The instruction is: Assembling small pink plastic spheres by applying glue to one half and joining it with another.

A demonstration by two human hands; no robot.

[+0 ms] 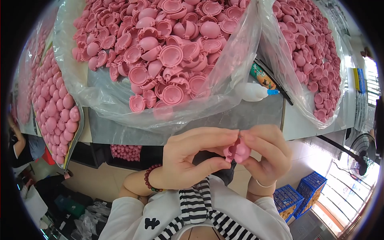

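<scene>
My left hand (190, 154), with a beaded bracelet at the wrist, pinches one pink plastic half shell (229, 152) between thumb and fingertips. Against it, a rounded pink half shell (242, 152) sits in the grip of my right hand (269, 149). The two halves meet edge to edge with a narrow gap between them, in front of my chest below the table's near edge. Something small and dark shows at their top between my fingertips, too small to name. Beyond my hands, many loose pink half shells (171, 56) lie heaped in a clear plastic bag (108, 106).
A white squeeze bottle (254, 92) with a blue tip lies on the grey tabletop (264, 114). More shells fill a second bag (312, 56) at right. Round pink pieces (56, 108) fill a bag at left. Blue crates (311, 188) and a fan (361, 154) stand at right.
</scene>
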